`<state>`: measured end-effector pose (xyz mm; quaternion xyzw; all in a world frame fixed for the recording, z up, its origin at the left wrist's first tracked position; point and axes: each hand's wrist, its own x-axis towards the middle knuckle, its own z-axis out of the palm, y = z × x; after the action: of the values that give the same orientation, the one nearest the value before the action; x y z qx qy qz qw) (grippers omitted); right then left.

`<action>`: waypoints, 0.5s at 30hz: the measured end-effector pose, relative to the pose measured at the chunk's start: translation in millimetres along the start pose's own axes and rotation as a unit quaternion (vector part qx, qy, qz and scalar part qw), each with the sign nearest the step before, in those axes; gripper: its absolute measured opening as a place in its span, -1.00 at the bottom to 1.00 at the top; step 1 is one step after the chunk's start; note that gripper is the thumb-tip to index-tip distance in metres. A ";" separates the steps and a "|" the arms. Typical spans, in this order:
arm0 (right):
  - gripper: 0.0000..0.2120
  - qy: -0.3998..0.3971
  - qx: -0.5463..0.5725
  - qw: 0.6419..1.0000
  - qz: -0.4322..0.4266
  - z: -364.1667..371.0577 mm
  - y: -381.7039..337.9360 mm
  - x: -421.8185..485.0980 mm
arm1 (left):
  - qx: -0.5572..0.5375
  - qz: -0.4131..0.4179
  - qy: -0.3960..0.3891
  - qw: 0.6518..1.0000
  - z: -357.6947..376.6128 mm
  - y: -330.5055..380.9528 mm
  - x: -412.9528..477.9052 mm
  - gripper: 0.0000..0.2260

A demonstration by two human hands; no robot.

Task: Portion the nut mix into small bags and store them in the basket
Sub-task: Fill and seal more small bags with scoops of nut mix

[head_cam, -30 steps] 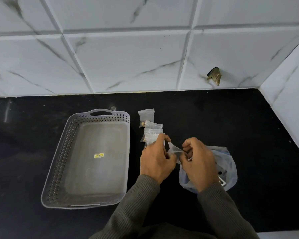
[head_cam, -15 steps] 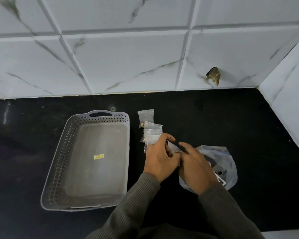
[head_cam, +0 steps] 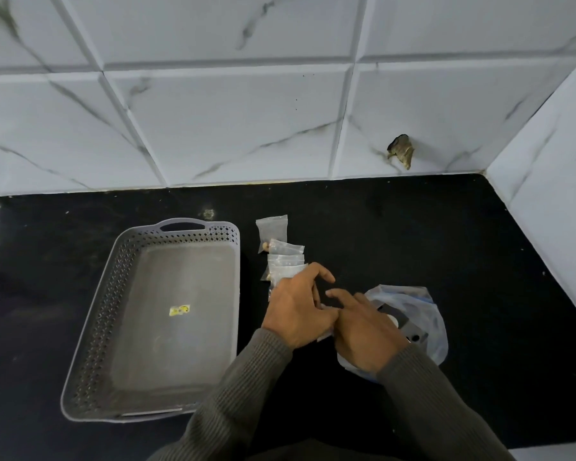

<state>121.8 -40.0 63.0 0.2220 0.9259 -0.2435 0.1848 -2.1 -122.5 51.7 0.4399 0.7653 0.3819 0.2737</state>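
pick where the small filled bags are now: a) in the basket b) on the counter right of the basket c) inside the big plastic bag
b: the small bags lie in a row on the black counter beside the basket, which holds only a sticker.
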 end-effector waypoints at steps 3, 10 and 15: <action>-0.65 -0.076 0.049 0.995 0.044 -8.7 -4.3 -0.1 | 0.004 0.003 -0.028 1.000 3.1 -1.6 0.4 -0.66; -0.80 0.004 0.261 0.952 0.158 -13.2 7.1 0.8 | -0.204 -0.104 0.074 0.971 4.2 -29.1 -5.4 -0.66; -0.73 -0.002 0.429 0.886 0.174 -27.8 -5.2 -12.7 | -0.323 -0.155 0.037 0.933 17.2 -36.6 -6.5 -0.65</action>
<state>123.3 -33.3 93.3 0.4367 0.6774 -0.5811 0.1127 -3.0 -134.0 12.5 0.1892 0.6689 0.5772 0.4285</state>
